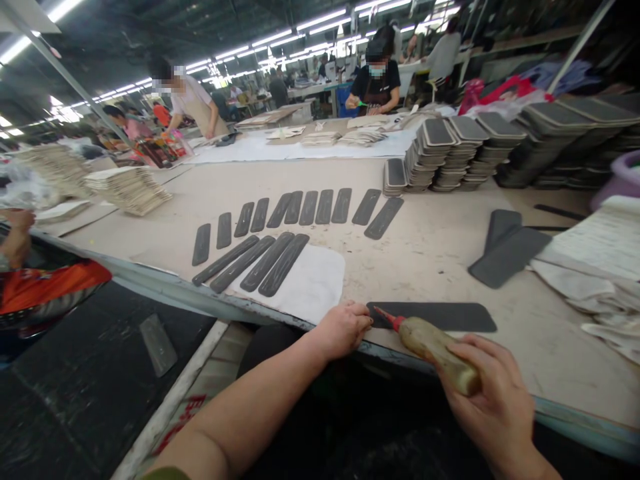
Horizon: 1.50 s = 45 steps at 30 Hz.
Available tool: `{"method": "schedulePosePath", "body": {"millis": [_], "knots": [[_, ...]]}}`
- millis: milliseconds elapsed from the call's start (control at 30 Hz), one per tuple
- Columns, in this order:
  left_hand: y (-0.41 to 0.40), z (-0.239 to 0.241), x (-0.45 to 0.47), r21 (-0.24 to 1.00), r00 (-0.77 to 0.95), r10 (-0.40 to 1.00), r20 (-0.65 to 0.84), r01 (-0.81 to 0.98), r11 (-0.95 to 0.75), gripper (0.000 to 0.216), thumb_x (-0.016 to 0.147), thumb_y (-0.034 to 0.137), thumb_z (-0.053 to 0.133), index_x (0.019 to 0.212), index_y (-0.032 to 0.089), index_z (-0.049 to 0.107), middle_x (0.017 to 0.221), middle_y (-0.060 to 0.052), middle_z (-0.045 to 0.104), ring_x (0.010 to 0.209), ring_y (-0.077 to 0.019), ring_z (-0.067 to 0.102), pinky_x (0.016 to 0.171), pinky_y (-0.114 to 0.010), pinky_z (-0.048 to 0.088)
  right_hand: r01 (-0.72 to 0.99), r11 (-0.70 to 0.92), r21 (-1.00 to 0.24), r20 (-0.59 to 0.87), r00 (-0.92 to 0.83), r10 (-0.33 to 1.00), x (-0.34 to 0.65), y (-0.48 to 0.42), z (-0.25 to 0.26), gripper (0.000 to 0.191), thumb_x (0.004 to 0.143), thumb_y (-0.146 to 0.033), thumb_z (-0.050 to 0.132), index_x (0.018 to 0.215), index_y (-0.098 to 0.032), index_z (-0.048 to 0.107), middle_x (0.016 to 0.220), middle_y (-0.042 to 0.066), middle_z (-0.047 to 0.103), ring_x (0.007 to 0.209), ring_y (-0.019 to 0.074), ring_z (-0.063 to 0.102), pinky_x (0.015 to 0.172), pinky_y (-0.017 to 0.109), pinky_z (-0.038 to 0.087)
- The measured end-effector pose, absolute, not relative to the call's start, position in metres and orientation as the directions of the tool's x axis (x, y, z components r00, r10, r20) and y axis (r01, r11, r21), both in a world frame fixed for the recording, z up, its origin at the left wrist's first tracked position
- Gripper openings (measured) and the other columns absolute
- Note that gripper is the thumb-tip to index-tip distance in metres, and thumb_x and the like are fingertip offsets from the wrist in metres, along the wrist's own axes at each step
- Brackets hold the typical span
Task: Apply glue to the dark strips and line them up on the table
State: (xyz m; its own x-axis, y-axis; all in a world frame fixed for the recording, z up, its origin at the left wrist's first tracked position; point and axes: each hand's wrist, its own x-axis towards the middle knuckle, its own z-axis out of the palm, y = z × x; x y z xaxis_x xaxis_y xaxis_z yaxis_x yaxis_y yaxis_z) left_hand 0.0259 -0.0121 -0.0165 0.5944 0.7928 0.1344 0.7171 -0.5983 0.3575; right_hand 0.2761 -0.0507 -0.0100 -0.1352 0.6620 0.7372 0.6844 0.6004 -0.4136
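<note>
My right hand (493, 393) is wrapped round a yellowish glue bottle (435, 347) with a red nozzle. The bottle tilts so its tip points left, at the left part of a dark grey rounded strip (450, 317) lying along the table's near edge. My left hand (345, 330) has its fingers curled together at that strip's left end, gripping it. To the left, several long dark strips (275, 263) with shiny streaks lie partly on a white sheet (325, 273). Behind them, shorter dark pieces (307, 208) with similar streaks form a curved row.
Stacks of dark, pale-edged pieces (440, 157) stand at the back right. Two plain dark strips (510, 257) overlap near pale cloth (595, 267). Pale stacked pieces (127, 190) sit at the back left. Co-workers (377, 83) stand across the table, and another person's hand (17, 233) shows at far left.
</note>
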Motion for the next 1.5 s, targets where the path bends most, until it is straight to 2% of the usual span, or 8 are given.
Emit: {"method": "schedulePosePath", "body": {"millis": [267,467,800,1133,1233,1333,1500], "knots": [[-0.009,-0.015,0.028,0.330,0.590,0.802,0.094,0.741,-0.585,0.027,0.095,0.019,0.044,0.090,0.019,0.071,0.097,-0.005,0.068,0.091,-0.0157,0.060,0.089,-0.027,0.047,0.674,0.625,-0.394,0.716,-0.201,0.669,0.273,-0.049,-0.014,0.023,0.081,-0.021,0.066,0.103,-0.020,0.058,0.105,0.008,0.056,0.092,0.0196,0.058,0.079,0.032,0.051],[-0.007,-0.019,0.030,0.311,0.585,0.803,0.111,0.747,-0.587,0.027,0.094,0.021,0.047,0.083,0.017,0.071,0.088,-0.005,0.067,0.085,-0.0164,0.060,0.087,-0.029,0.048,0.736,0.580,-0.349,0.738,-0.166,0.654,0.284,-0.049,-0.014,0.020,0.081,-0.022,0.066,0.100,-0.018,0.059,0.103,0.008,0.056,0.092,0.0192,0.058,0.080,0.031,0.051],[-0.006,-0.017,0.029,0.334,0.577,0.798,0.174,0.728,-0.599,0.024,0.094,0.020,0.049,0.084,0.016,0.070,0.090,-0.005,0.067,0.085,-0.0172,0.060,0.083,-0.029,0.050,0.882,0.338,-0.329,0.748,0.025,0.663,0.326,-0.059,-0.011,0.020,0.083,-0.030,0.065,0.098,-0.018,0.061,0.103,0.009,0.057,0.086,0.0194,0.060,0.074,0.031,0.051],[-0.006,-0.021,0.029,0.323,0.563,0.800,0.207,0.732,-0.600,0.023,0.094,0.021,0.049,0.086,0.016,0.070,0.090,-0.005,0.066,0.087,-0.0176,0.060,0.084,-0.030,0.050,0.945,0.039,-0.324,0.754,0.233,0.615,0.363,-0.056,-0.015,0.027,0.079,-0.036,0.067,0.098,-0.018,0.065,0.099,0.011,0.061,0.092,0.0288,0.060,0.077,0.040,0.051],[-0.006,-0.023,0.028,0.309,0.572,0.797,0.194,0.735,-0.603,0.024,0.094,0.022,0.049,0.084,0.017,0.070,0.088,-0.004,0.067,0.084,-0.0166,0.060,0.083,-0.030,0.050,0.927,0.095,-0.364,0.766,0.240,0.596,0.358,-0.058,-0.012,0.029,0.079,-0.037,0.068,0.100,-0.017,0.064,0.098,0.012,0.060,0.094,0.0303,0.059,0.082,0.044,0.049],[-0.005,-0.026,0.028,0.303,0.578,0.795,0.183,0.736,-0.605,0.026,0.095,0.023,0.049,0.082,0.018,0.071,0.087,-0.003,0.068,0.083,-0.0160,0.060,0.085,-0.029,0.049,0.861,0.265,-0.434,0.765,0.197,0.614,0.339,-0.059,-0.006,0.032,0.081,-0.039,0.068,0.102,-0.016,0.060,0.098,0.013,0.060,0.094,0.0300,0.057,0.085,0.047,0.047],[-0.005,-0.026,0.028,0.296,0.585,0.794,0.165,0.739,-0.605,0.026,0.094,0.023,0.048,0.083,0.018,0.071,0.090,-0.004,0.068,0.085,-0.0155,0.061,0.085,-0.028,0.048,0.750,0.484,-0.451,0.732,0.000,0.682,0.298,-0.052,-0.005,0.030,0.083,-0.040,0.066,0.099,-0.017,0.058,0.100,0.012,0.058,0.090,0.0263,0.057,0.080,0.043,0.047]]}}
